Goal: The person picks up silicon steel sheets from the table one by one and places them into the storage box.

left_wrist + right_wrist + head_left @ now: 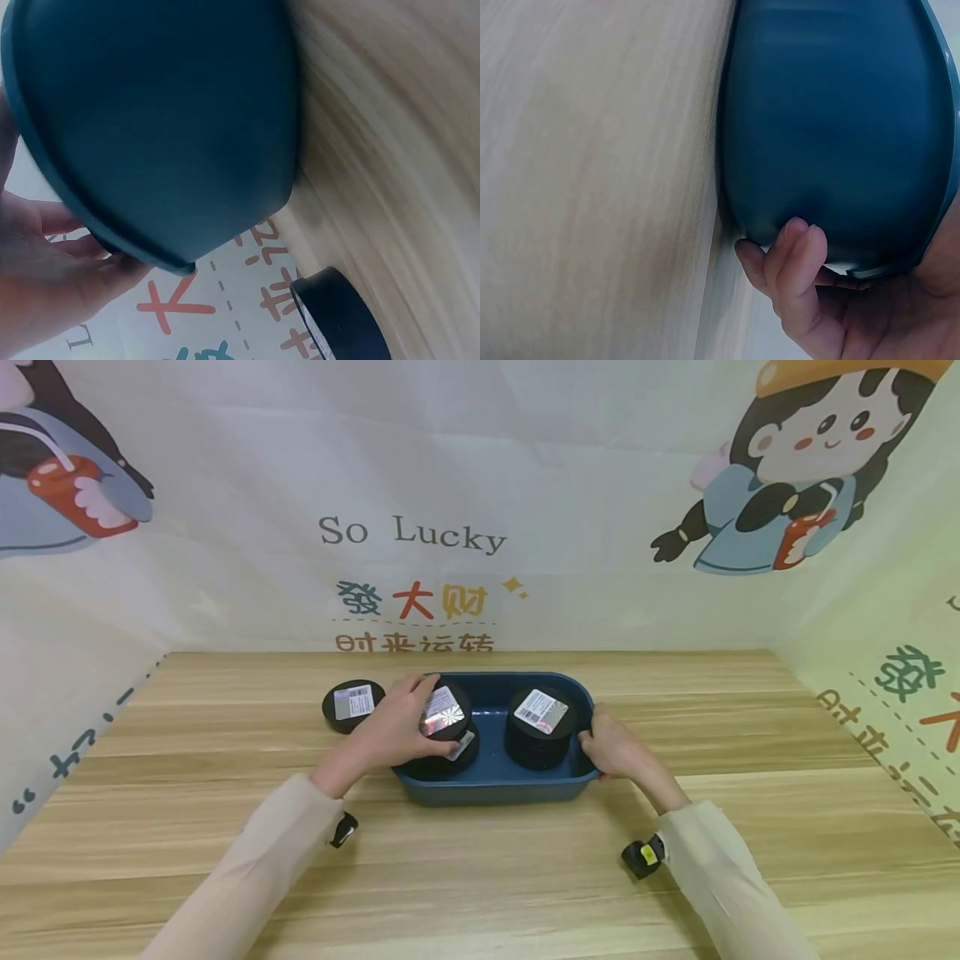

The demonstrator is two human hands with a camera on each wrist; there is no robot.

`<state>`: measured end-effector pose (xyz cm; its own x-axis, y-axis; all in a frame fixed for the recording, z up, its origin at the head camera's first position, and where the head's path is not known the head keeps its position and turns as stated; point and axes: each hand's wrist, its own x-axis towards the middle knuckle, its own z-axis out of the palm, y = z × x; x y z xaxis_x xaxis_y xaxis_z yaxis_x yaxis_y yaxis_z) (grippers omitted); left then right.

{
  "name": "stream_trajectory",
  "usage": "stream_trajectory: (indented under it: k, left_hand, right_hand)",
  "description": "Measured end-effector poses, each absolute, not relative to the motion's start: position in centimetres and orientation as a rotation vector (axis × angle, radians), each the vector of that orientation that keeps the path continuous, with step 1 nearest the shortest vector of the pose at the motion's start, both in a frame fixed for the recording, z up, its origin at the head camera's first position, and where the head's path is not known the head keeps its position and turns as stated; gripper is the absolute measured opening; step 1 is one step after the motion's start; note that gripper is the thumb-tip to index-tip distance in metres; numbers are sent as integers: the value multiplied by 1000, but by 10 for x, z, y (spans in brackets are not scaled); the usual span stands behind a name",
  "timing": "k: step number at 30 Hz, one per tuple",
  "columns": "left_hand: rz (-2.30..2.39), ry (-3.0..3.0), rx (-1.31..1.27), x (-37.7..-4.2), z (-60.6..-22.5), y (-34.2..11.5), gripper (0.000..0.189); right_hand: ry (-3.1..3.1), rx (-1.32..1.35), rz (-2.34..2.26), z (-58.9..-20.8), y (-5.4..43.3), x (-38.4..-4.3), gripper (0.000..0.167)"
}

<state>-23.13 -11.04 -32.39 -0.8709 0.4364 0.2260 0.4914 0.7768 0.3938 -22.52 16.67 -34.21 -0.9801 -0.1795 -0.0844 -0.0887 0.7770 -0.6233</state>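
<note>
My left hand (pixel 397 720) grips a black round container (pixel 447 708) with a shiny white label, tilted over the left end of a dark blue basin (pixel 491 792). Under it lies another labelled black container (pixel 467 757). Toward the basin's right end sits a stack of black containers (pixel 537 745), the top one labelled. My right hand (pixel 611 743) holds the basin's right end, thumb at the rim and fingers curled against the outer wall (pixel 832 135). In the left wrist view the basin wall hides most of what my left hand holds.
One more labelled black round container (pixel 349 705) lies on the wooden table (pixel 495 877), just left of the basin. Printed cloth (pixel 570 577) with cartoon figures and lettering stands behind the table and along both sides.
</note>
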Motion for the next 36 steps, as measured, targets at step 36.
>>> stream_trajectory:
  k: [36]
  left_hand:
    - [-383, -3126, -825, -243, -330, -94, 89]
  right_hand:
    - [2832, -218, -966, -343, 167, -225, 17]
